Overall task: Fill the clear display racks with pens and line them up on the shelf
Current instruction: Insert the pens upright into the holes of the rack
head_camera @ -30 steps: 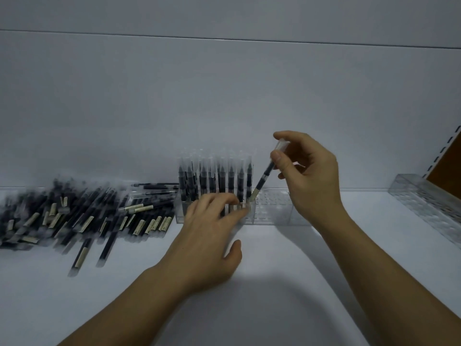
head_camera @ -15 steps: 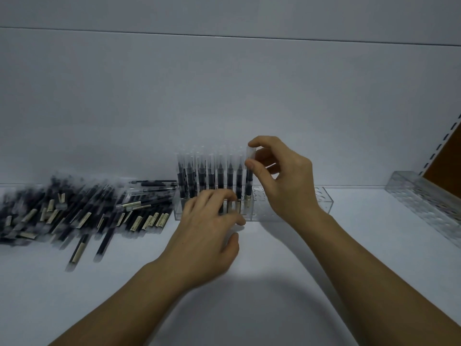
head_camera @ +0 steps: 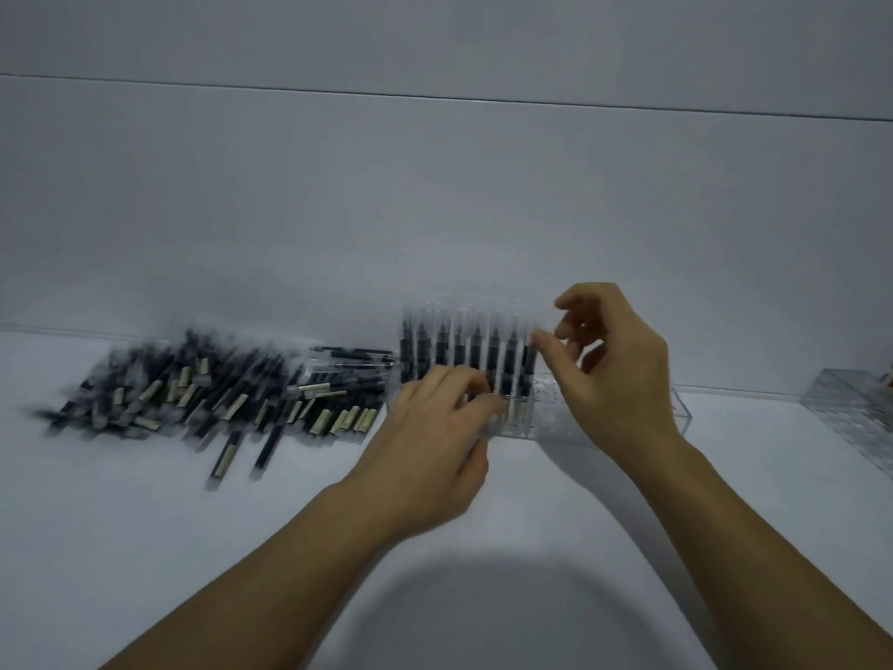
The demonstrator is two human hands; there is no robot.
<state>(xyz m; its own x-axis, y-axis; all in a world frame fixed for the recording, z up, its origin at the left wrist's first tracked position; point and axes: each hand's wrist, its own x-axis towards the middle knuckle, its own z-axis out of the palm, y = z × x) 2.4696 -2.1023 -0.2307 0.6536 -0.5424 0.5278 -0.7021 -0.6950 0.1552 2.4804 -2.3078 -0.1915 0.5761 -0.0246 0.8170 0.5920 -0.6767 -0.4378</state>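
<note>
A clear display rack [head_camera: 680,414] stands on the white shelf [head_camera: 145,534] against the back wall. Its left half holds several upright black pens [head_camera: 493,353] with clear caps; the right half shows bare holes. My left hand [head_camera: 435,442] grips the rack's front wall, fingers curled over it and thumb below. Just right of the last standing pen [head_camera: 527,367] is my right hand [head_camera: 613,374], with its thumb tip beside the pen's top and its fingers loosely spread, holding nothing. A loose pile of black pens [head_camera: 217,396] lies to the rack's left.
A second clear rack [head_camera: 855,418] lies at an angle at the far right edge of the shelf. The grey back panel rises directly behind the racks. White shelf surface stretches in front of my hands.
My right hand brought a pen down at a slant, stood it in the rack beside the others, and has let go of it. My left hand stayed on the rack's front.
</note>
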